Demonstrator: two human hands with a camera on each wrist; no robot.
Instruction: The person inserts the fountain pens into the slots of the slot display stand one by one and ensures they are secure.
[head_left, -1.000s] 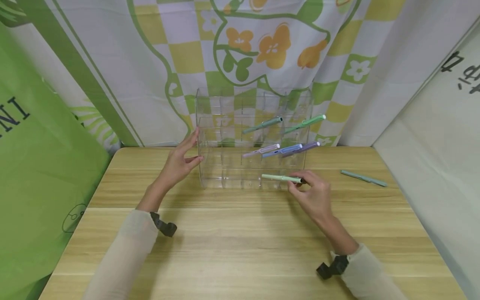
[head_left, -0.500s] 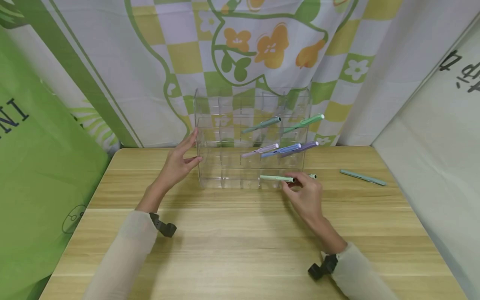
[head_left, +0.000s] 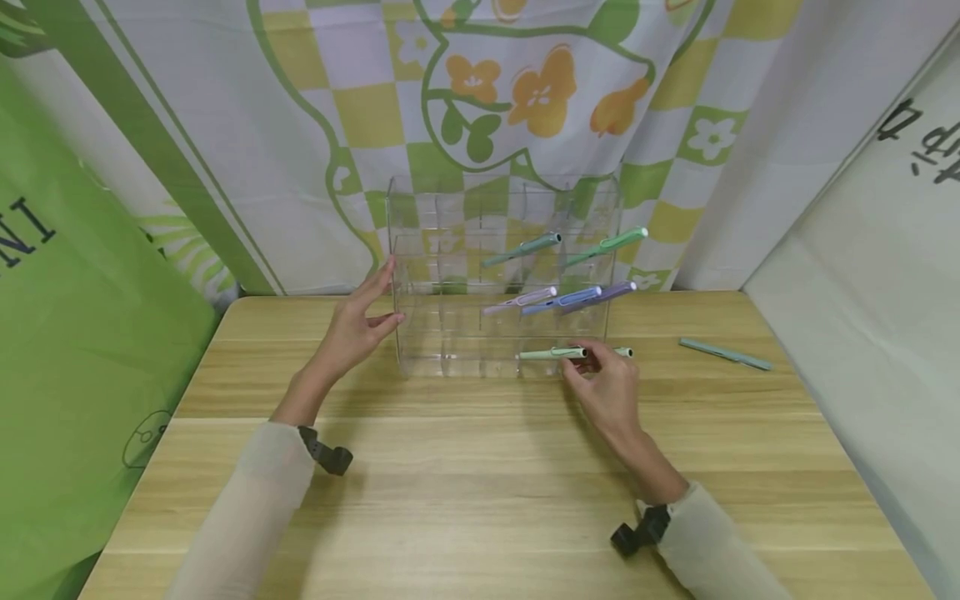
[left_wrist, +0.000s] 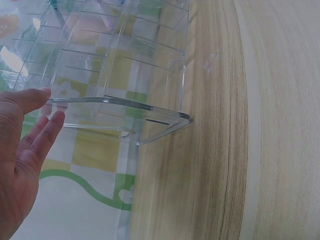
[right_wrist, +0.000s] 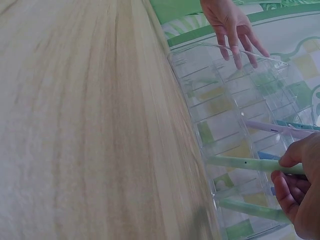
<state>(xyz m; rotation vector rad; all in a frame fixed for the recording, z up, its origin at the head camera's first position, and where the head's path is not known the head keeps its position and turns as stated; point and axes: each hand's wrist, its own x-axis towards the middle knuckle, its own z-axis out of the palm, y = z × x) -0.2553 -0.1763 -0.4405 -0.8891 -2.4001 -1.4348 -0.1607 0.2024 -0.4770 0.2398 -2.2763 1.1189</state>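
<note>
A clear acrylic rack (head_left: 462,336) with rows of compartments stands at the back of the table. My left hand (head_left: 358,323) rests on its left side, thumb near the front edge and fingers on the outer face, fairly straight. In the left wrist view, that thumb (left_wrist: 35,98) touches the panel edge. My right hand (head_left: 609,387) pinches a pale green pen (head_left: 540,355) by its cap end, with its other end in the bottom row. A second pale green pen (head_left: 624,352) sits to the right, mostly hidden behind that hand; the right wrist view shows its barrel (right_wrist: 252,209).
Higher rows hold a grey-green pen (head_left: 525,248), a bright green pen (head_left: 611,245), a lilac pen (head_left: 522,300), a blue pen (head_left: 564,300) and a purple pen (head_left: 611,293). One teal pen (head_left: 723,354) lies on the table (head_left: 450,500) at right. A patterned curtain (head_left: 367,117) hangs behind.
My right hand has shifted left with the pale green pen, uncovering the end of the second pale green pen. The held pen's cap end has risen slightly. My left hand stays on the rack.
</note>
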